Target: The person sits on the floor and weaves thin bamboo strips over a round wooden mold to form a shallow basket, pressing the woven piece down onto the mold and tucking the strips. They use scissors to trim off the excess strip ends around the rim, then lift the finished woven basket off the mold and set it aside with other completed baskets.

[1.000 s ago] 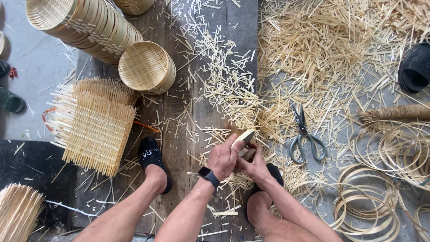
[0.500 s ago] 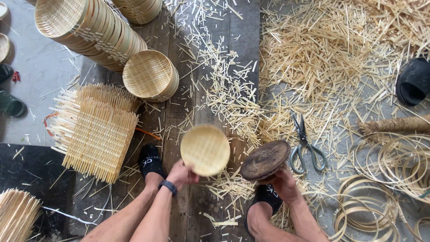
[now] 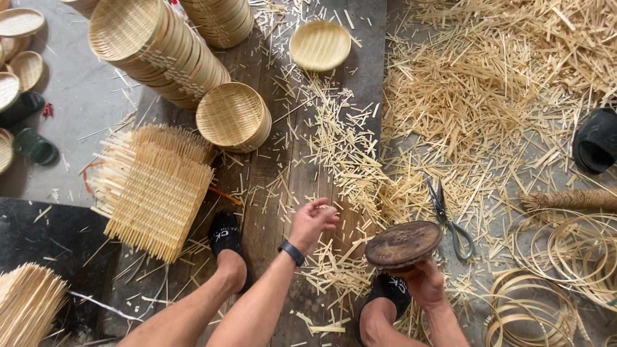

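I note my right hand (image 3: 424,283) gripping a dark, round, worn wooden disc (image 3: 403,244) from below, held roughly level just above my right foot, while my left hand (image 3: 313,222) hangs empty over the plank floor (image 3: 270,212), fingers loosely curled, just left of the disc. Well beyond the left hand lies a small round woven bamboo tray (image 3: 320,45), pale and finely plaited; nearer on its left sit a shallow woven basket (image 3: 232,117) and a square woven mat with bristling ends (image 3: 154,189). Scissors (image 3: 450,218) lie just right of the disc among loose bamboo slivers (image 3: 488,96), with coiled bamboo hoops (image 3: 565,257) further right.
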Available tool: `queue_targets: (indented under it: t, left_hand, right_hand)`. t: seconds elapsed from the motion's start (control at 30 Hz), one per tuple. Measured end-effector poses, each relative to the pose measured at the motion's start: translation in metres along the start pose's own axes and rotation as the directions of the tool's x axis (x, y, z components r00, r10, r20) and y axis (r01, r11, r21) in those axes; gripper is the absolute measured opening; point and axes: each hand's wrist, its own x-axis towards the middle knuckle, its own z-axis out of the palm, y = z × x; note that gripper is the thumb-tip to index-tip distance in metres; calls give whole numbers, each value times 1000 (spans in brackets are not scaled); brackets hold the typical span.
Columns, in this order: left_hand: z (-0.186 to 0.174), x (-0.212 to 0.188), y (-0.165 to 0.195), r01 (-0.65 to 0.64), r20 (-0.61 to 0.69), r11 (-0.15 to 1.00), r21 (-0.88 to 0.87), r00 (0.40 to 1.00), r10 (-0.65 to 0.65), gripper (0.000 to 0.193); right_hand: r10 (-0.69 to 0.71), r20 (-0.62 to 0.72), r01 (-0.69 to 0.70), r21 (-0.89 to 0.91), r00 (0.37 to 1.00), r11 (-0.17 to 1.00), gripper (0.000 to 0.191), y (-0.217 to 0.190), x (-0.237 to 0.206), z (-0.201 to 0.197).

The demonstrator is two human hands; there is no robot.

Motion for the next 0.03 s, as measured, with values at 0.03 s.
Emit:
queue_targets:
  t: [0.03]
  left_hand:
    - [4, -20, 4, -66, 116, 989, 135, 992, 50, 45]
  right_hand:
    - [-5, 6, 5, -3, 1000, 1000, 63, -16, 32, 6]
